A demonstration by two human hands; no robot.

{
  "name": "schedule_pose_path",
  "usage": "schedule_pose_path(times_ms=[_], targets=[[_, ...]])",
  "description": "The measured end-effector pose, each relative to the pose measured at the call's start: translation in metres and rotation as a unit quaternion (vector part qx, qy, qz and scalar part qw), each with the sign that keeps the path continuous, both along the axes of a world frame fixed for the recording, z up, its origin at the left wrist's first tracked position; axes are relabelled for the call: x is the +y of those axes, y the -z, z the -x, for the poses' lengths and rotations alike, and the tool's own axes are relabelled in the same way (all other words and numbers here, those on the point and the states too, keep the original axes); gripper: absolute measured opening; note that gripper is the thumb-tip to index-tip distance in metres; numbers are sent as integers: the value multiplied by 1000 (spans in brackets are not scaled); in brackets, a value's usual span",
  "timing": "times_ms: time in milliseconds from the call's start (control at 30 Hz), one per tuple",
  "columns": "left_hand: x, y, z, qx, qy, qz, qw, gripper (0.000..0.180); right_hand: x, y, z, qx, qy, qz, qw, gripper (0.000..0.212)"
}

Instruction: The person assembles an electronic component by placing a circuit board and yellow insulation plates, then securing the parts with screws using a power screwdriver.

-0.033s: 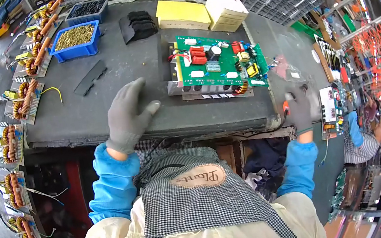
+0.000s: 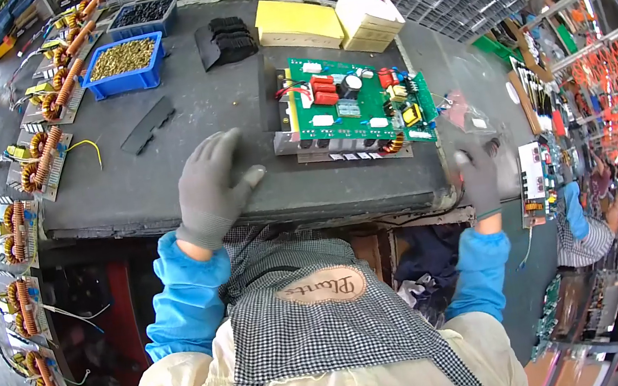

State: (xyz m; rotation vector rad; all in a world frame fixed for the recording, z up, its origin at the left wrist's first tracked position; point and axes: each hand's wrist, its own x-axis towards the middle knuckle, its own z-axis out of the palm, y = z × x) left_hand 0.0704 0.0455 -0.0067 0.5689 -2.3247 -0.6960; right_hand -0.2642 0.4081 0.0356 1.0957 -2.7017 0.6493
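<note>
My left hand (image 2: 211, 181), in a grey glove, hovers over or rests on the front of the black mat, holding nothing, its thumb apart from its fingers. Right of it lies a green circuit board (image 2: 351, 128) on a metal heatsink base, with red, white and yellow components and a small copper coil. My right hand (image 2: 478, 173), also gloved, is closed at the table's right front corner. It seems to hold a corded hand tool (image 2: 492, 146), of which only a dark end shows; the rest is hidden by the glove.
Blue bins (image 2: 125, 67) of brass-coloured and black small parts stand at the back left, near a flat black strip (image 2: 148, 126). Black pieces (image 2: 226, 43), a yellow pad (image 2: 298, 22) and a paper box (image 2: 369, 15) line the back. Coil assemblies (image 2: 44, 159) line the left; a co-worker (image 2: 585, 221) is at right.
My right hand has turned and shifted slightly left and down, and the red-orange part by its thumb has gone from sight. My left hand has moved slightly right.
</note>
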Motion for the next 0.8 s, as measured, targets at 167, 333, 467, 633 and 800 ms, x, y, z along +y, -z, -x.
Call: schedule_pose_path(times_ms=[167,333,467,633,800], targets=[[1,-3,-1,-24,29,71,997,59,-58,27,-31,-267,108,142,947,36],[1,-7,-6,-16,46,59,997,60,-79,41,-29,-335,114,238,905,36],[-2,-7,-4,-13,61,45,997,57,-85,49,-21,-376,128,293,870,29],[-3,-10,1,-12,67,36,997,51,-57,98,20,-325,0,309,894,26],[0,-4,8,-23,50,60,997,45,-73,68,23,-436,73,211,871,26]])
